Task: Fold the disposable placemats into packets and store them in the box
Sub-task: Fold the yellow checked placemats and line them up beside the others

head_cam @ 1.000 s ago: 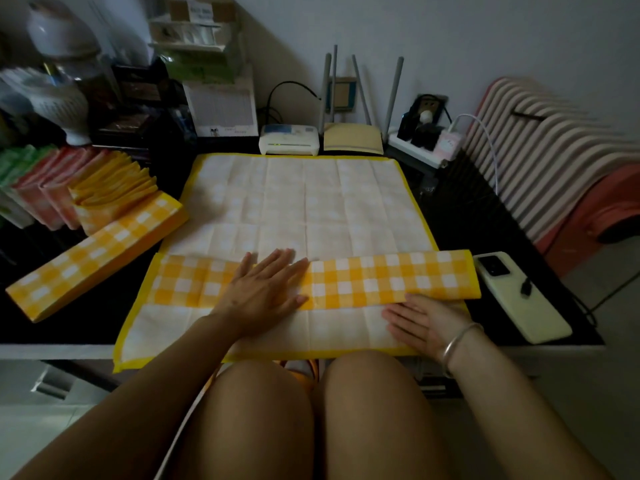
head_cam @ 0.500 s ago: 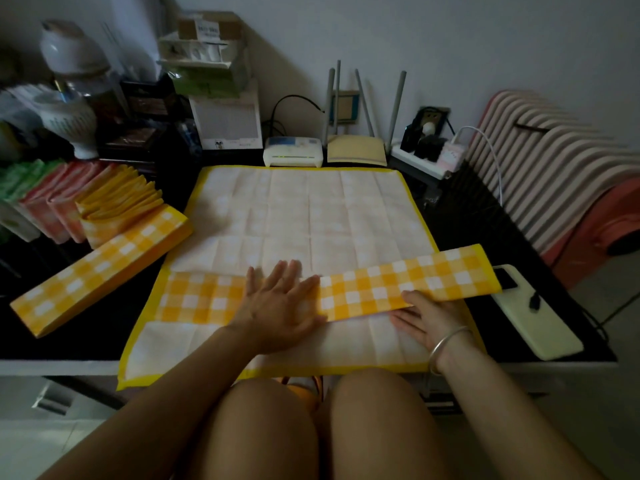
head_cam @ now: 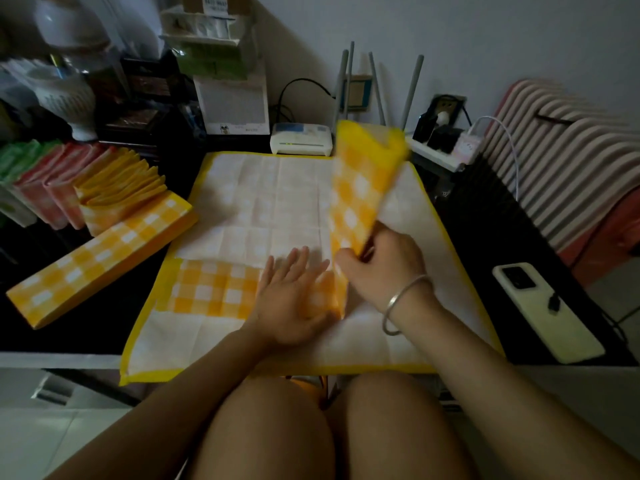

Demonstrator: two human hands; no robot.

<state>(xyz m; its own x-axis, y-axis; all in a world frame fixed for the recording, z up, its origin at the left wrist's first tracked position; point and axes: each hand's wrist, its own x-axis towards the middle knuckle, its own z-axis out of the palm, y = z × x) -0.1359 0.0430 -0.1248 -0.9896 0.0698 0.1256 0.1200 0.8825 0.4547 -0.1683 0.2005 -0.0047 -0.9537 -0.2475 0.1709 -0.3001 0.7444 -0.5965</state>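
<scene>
Yellow checked strip (head_cam: 211, 289) is no longer flat. Half a second ago it lay straight across the open placemat (head_cam: 259, 209), and now its right half stands up, blurred. Your right hand (head_cam: 381, 268) pinches that half near the bend. Your left hand (head_cam: 291, 296) lies flat, fingers spread, on the other half. You have two long strips: this one and a second strip (head_cam: 100, 261) on the left. One phone (head_cam: 547, 313) lies to the right.
</scene>
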